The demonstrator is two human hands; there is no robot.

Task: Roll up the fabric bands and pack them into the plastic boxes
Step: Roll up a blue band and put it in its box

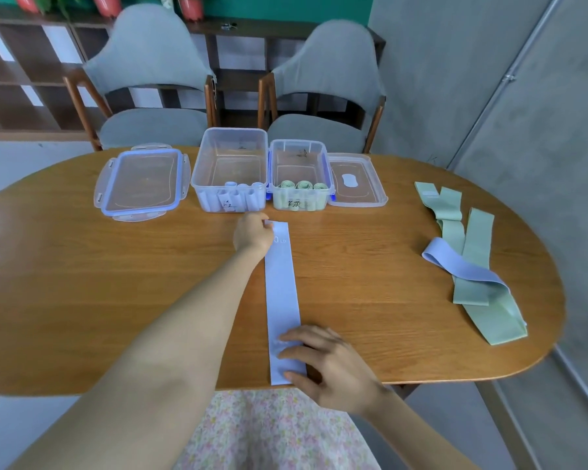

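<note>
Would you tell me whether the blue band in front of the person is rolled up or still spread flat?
Spread flat: the blue band lies full-length on the table, left hand at its far end, right hand on its near end.

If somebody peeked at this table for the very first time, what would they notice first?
Probably the long pale blue fabric band stretched flat down the middle of the wooden oval table, the left hand pinching its far end and the right hand pressing its near end. Behind it stand two open clear plastic boxes holding rolled bands; loose green bands lie right.
</note>
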